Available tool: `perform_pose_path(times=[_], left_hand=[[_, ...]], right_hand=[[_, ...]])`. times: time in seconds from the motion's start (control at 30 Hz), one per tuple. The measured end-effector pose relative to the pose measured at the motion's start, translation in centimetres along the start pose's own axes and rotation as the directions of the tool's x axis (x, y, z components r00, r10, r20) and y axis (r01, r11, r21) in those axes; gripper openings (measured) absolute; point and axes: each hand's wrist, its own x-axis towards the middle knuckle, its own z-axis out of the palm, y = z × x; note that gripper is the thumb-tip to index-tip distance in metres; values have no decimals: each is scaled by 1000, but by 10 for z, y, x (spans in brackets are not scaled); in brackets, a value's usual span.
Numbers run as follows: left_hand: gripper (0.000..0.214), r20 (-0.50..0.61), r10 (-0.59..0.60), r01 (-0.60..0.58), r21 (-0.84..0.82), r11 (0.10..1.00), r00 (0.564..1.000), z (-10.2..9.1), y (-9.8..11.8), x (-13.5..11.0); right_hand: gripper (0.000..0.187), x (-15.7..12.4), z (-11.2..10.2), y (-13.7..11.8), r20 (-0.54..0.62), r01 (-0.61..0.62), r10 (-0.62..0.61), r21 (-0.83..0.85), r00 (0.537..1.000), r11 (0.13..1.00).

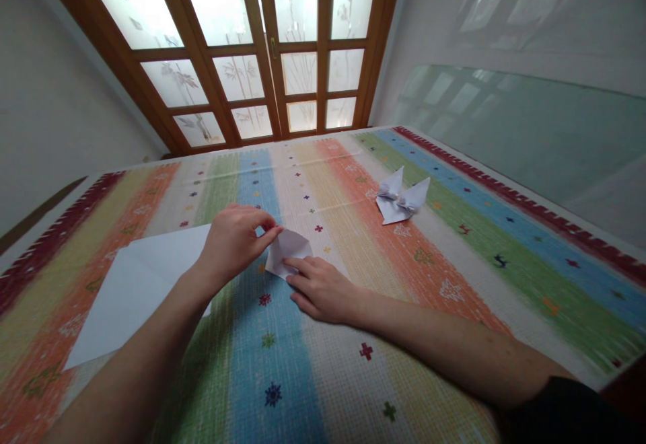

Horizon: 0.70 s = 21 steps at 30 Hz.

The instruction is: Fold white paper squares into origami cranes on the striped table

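A small folded white paper piece (289, 249) lies on the striped tablecloth (353, 336) in front of me. My left hand (235, 239) pinches its upper left corner between thumb and fingers. My right hand (323, 290) rests beside it with the index finger pressed flat on the paper's lower edge. A finished white origami figure (401, 196) with two raised wings sits further back to the right, apart from both hands.
A flat white sheet of paper (131, 289) lies at the left, partly under my left forearm. Wooden doors with frosted glass panes (262, 47) stand beyond the table's far edge. A wall with a glass panel (529, 128) runs along the right side.
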Motion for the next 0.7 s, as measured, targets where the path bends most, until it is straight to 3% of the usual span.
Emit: perform_pose_path(times=[0.17, 0.33, 0.53, 0.7], left_hand=[[19, 10, 30, -29, -44, 999, 1000, 1, -2, -2], [21, 181, 203, -167, -195, 966, 962, -4, -5, 2], [24, 353, 293, -292, -56, 955, 889, -15, 2, 16], [16, 440, 226, -268, 36, 963, 869, -20, 4, 29]], right_hand=[[26, 0, 0, 0, 4, 4, -4, -12, 1000, 1000], [26, 1, 1, 0, 6, 0, 0, -10, 1000, 1000], [26, 0, 0, 0, 3, -2, 2, -6, 1000, 1000], [28, 0, 0, 0, 9, -1, 1, -19, 1000, 1000]])
